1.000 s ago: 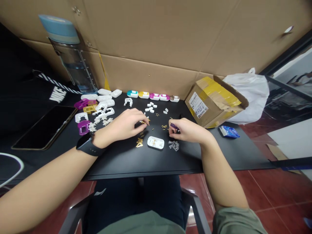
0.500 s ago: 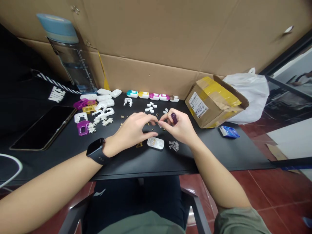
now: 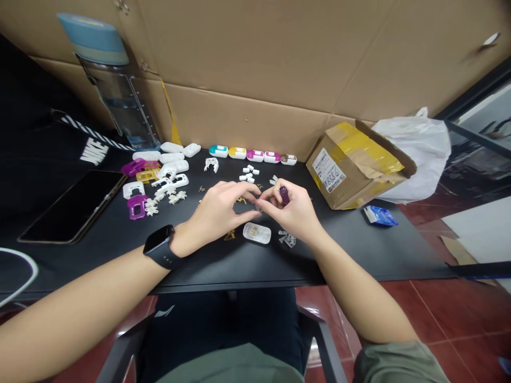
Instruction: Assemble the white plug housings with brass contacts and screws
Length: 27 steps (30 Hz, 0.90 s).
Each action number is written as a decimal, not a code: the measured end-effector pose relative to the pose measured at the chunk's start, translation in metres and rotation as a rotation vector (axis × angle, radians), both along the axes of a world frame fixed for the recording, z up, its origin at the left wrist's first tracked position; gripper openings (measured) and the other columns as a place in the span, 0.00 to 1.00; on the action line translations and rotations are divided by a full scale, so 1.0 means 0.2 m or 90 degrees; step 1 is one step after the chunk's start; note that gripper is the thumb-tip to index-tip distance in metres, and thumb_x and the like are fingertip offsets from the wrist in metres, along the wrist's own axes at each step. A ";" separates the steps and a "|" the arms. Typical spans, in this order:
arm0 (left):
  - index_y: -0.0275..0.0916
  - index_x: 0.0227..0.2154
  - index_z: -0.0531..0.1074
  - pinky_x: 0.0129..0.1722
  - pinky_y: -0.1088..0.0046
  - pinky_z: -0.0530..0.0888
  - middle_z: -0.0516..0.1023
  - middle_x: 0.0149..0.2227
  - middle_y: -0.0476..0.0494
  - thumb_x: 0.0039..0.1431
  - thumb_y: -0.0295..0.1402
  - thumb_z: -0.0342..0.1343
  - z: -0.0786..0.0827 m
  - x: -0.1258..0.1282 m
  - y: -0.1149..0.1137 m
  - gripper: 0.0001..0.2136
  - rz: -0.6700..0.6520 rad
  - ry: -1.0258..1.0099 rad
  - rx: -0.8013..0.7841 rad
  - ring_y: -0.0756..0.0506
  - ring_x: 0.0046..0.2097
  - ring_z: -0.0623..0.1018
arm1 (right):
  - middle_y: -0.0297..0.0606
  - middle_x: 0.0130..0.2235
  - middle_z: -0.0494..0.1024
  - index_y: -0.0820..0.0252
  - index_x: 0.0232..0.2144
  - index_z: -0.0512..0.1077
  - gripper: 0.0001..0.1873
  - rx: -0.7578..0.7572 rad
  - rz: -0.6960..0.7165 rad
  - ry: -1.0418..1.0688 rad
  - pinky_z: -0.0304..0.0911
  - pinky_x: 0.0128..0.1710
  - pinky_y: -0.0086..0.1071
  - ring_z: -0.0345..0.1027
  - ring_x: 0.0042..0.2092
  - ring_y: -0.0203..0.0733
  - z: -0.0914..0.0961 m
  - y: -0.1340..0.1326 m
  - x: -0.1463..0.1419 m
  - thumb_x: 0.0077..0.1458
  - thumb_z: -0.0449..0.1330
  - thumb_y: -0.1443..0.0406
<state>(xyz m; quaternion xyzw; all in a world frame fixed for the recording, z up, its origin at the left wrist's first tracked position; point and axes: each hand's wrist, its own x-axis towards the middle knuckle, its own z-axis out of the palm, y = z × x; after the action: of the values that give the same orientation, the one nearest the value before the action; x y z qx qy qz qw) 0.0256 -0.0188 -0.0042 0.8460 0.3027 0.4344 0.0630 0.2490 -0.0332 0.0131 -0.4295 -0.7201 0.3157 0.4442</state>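
Note:
My left hand (image 3: 219,211) and my right hand (image 3: 290,211) meet fingertip to fingertip just above the black table (image 3: 120,239). The right hand grips a small purple-handled tool (image 3: 284,194) and pinches a tiny part with the left. What sits between the fingertips is too small to name. Below them lies a white plastic shell (image 3: 257,233) with brass pieces inside. Loose brass contacts (image 3: 230,234) lie by my left palm, and small clear plastic pieces (image 3: 288,238) rest under my right wrist.
Finished coloured plug cases (image 3: 253,155) line the cardboard wall. White and magenta plastic parts (image 3: 155,181) spread at the left, beside a dark tablet (image 3: 72,207) and a water bottle (image 3: 115,96). A taped cardboard box (image 3: 355,162), a white bag (image 3: 419,143) and a blue packet (image 3: 380,215) sit right.
My hands, apart a second ago, have come together at the table's middle and lifted slightly. The right hand turned so the purple tool points up.

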 end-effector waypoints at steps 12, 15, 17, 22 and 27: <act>0.41 0.44 0.83 0.47 0.65 0.78 0.90 0.42 0.47 0.68 0.30 0.66 0.02 -0.01 0.00 0.04 0.004 -0.006 0.035 0.43 0.43 0.88 | 0.34 0.35 0.85 0.52 0.28 0.56 0.27 0.016 0.009 0.011 0.62 0.36 0.35 0.73 0.33 0.39 0.01 -0.02 -0.02 0.65 0.71 0.59; 0.40 0.45 0.84 0.49 0.63 0.80 0.91 0.44 0.45 0.69 0.32 0.67 0.02 -0.03 0.02 0.06 0.011 -0.015 0.034 0.41 0.45 0.88 | 0.33 0.34 0.82 0.52 0.28 0.56 0.26 0.044 -0.001 0.015 0.61 0.36 0.35 0.68 0.33 0.38 0.03 -0.03 -0.02 0.66 0.71 0.58; 0.40 0.46 0.85 0.50 0.63 0.81 0.91 0.45 0.43 0.69 0.34 0.68 0.04 -0.05 0.05 0.07 0.029 -0.036 0.025 0.41 0.46 0.88 | 0.32 0.33 0.77 0.53 0.28 0.61 0.23 0.066 -0.025 0.030 0.60 0.36 0.35 0.65 0.33 0.37 0.05 -0.02 0.01 0.70 0.67 0.55; 0.42 0.44 0.86 0.45 0.66 0.81 0.89 0.38 0.47 0.69 0.38 0.65 0.11 -0.14 0.09 0.08 0.114 -0.092 -0.020 0.44 0.39 0.86 | 0.30 0.31 0.66 0.54 0.32 0.67 0.22 0.041 -0.029 0.171 0.52 0.27 0.34 0.56 0.27 0.34 0.09 0.02 0.12 0.75 0.60 0.48; 0.43 0.43 0.87 0.44 0.65 0.82 0.89 0.38 0.48 0.68 0.39 0.65 0.13 -0.16 0.11 0.09 0.133 -0.098 -0.007 0.43 0.39 0.86 | 0.28 0.26 0.66 0.52 0.34 0.71 0.27 0.003 -0.084 0.131 0.56 0.21 0.33 0.60 0.22 0.33 0.10 0.02 0.14 0.70 0.63 0.38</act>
<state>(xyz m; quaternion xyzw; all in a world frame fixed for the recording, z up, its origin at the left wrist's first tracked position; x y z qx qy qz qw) -0.0074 0.0032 0.0209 0.7736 0.3860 0.5004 0.0453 0.2778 -0.0283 0.0333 -0.4405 -0.6416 0.3262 0.5365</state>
